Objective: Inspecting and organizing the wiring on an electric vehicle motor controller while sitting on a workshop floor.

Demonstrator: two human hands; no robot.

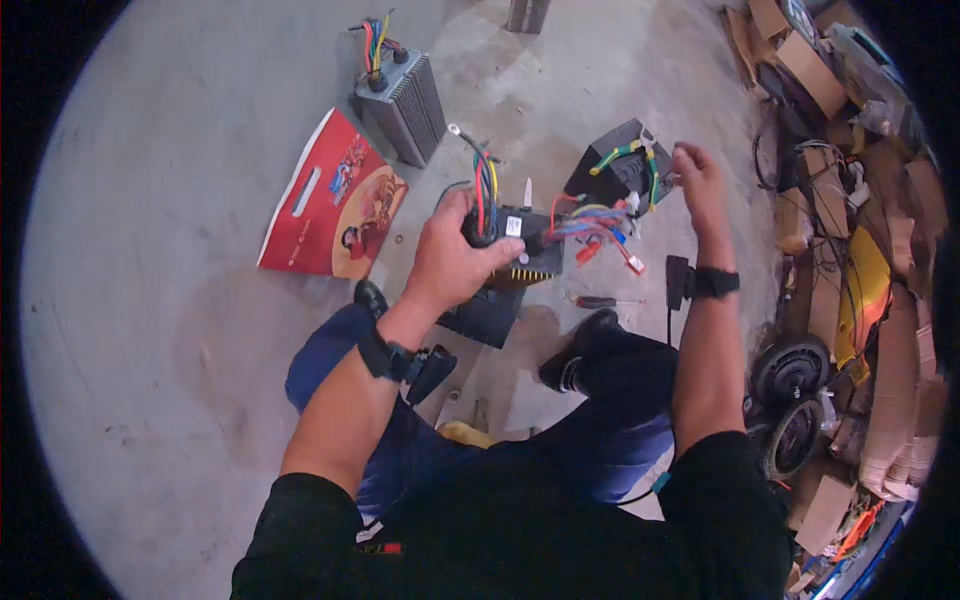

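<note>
My left hand (450, 255) grips a black finned controller box (525, 250) by its end, where a bundle of red, green, yellow and blue thick wires (483, 185) rises. Thin coloured wires with small connectors (605, 235) spill from the box's right side. My right hand (698, 180) is raised to the right of it, fingers pinched on the thin wires near a green and yellow lead (625, 152). Behind the wires lies another black box (615, 165) on the concrete floor. Both wrists carry black straps with small devices.
A grey finned controller (402, 100) with coloured wires stands at the back. A red printed bag (330, 200) lies flat at the left. A screwdriver (600, 301) lies by my shoe. Cardboard boxes (815, 75), scrap and two small wheels (790, 370) crowd the right side.
</note>
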